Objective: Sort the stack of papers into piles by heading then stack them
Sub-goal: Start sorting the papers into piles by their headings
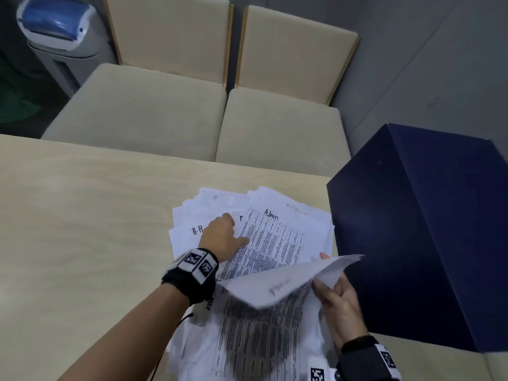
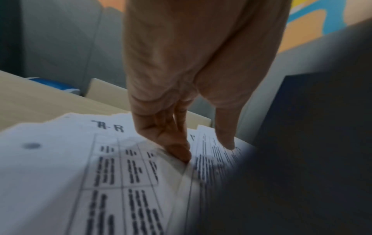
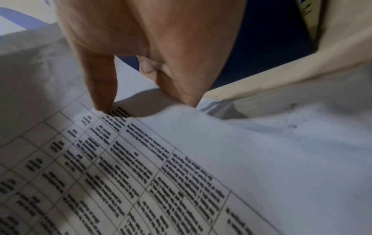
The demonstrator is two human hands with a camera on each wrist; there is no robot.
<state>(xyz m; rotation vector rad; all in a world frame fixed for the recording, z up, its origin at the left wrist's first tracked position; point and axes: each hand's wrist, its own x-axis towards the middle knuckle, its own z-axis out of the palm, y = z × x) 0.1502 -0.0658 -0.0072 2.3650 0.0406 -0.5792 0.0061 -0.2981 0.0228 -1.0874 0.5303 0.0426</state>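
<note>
Pinning the fanned white printed papers [image 1: 209,232] on the pale wooden counter [image 1: 82,215] with straight fingers, the left hand [image 1: 224,236] should stay firm while the right hand [image 1: 339,295] pinches the lifted white sheet [image 1: 277,283] and peels it slowly, so none slide. The left wrist view alone shows those fingertips [image 2: 181,153] beside an "H-R" heading [image 2: 110,127]. The right wrist view alone shows thumb and finger gripping the sheet's edge.

The left hand [image 1: 224,237] covers part of the handwritten headings on the loose white printed sheets [image 1: 277,243]; their table text is too blurred to read. The large dark-blue box [image 1: 428,229] is cut off at the right edge.
</note>
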